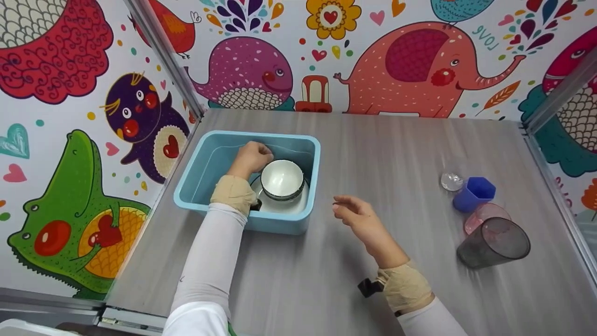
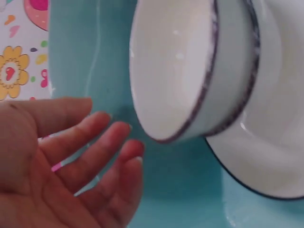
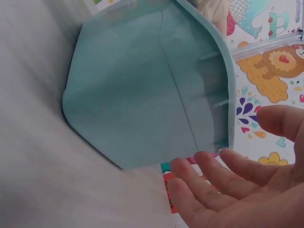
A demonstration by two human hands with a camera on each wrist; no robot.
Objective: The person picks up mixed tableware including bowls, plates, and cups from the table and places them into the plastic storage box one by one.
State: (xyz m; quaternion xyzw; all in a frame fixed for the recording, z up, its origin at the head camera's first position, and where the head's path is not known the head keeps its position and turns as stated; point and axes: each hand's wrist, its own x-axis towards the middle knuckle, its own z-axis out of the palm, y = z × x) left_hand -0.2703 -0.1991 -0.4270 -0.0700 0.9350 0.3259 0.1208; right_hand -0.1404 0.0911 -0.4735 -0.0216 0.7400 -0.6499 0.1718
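Inside the light-blue basin (image 1: 196, 186), two white bowls with dark rims are stacked, the upper bowl (image 1: 282, 178) nested in the lower one. Under them lies a white plate (image 2: 275, 161) with a dark edge. My left hand (image 1: 253, 158) reaches into the basin beside the bowls; in the left wrist view its fingers are loosely bent, apart from the bowl rim and holding nothing. To the right of the basin, my right hand (image 1: 359, 217) hovers over the table, fingers relaxed and nothing in them.
On the table's right side stand a clear glass (image 1: 451, 181), a blue hexagonal cup (image 1: 475, 193), a pink cup (image 1: 487, 214) and a tall dark grey tumbler (image 1: 494, 242). Cartoon-printed walls (image 1: 396, 60) enclose the table (image 1: 373, 154) at the back and sides.
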